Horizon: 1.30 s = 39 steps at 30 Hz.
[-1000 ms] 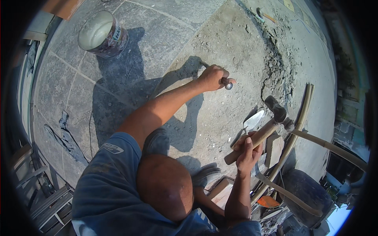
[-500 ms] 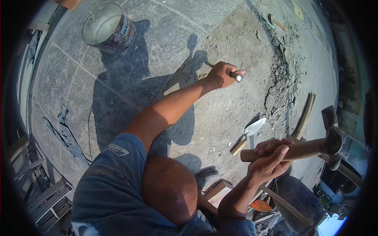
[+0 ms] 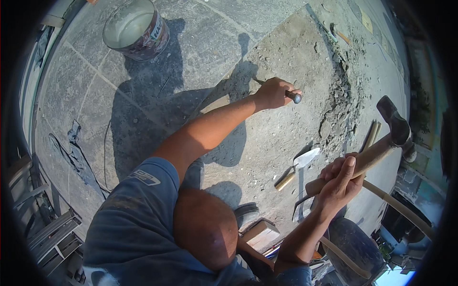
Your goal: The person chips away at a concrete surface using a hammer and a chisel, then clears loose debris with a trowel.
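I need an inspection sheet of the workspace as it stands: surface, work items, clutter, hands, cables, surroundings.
Surface: grey tiled floor meets a rough, gritty patch, with loose rubble along its right side.
Work items: metal rod, slanting; hammer, raised off the ground.
Clutter: trowel lying on the patch; bucket standing on the tiles; black strip on the tiles.
Hands: left hand closed around the rod; right hand gripping the hammer's wooden handle.
Cables: thin dark line on the tiles; cannot tell whether cable.
Surroundings: slatted frame lower left; dark container lower right.
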{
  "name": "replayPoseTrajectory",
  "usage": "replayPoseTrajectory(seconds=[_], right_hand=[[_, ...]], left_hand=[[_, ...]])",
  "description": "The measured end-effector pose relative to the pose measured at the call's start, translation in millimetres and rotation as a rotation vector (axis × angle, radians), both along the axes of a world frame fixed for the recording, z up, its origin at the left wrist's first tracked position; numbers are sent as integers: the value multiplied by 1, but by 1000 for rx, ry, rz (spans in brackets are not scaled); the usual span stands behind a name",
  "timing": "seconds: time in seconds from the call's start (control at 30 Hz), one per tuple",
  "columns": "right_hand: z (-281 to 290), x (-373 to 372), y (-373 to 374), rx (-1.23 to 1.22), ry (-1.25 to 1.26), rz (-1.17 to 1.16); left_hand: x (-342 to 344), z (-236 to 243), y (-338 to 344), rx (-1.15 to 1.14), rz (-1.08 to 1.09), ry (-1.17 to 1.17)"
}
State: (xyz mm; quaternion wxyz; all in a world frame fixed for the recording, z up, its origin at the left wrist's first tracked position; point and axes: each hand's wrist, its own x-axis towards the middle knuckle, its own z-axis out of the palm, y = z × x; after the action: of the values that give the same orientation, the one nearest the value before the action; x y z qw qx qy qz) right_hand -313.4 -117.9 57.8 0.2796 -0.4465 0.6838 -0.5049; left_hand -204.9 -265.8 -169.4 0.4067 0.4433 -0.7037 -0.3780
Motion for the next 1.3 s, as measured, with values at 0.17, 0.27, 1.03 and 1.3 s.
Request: replayPoseTrajectory(seconds=[0.17, 0.27, 1.03, 1.3], right_hand=[[98, -12, -25, -707, 228, -280], [-22, 7, -3, -677, -142, 42], [18, -12, -4, -26, 55, -8], [-2, 7, -19, -789, -72, -77]], left_hand=[[1, -1, 0, 86, -12, 70], [-6, 4, 0, 120, -19, 126], [-1, -1, 4, 227, -82, -9], [-7, -4, 3, 128, -35, 95]])
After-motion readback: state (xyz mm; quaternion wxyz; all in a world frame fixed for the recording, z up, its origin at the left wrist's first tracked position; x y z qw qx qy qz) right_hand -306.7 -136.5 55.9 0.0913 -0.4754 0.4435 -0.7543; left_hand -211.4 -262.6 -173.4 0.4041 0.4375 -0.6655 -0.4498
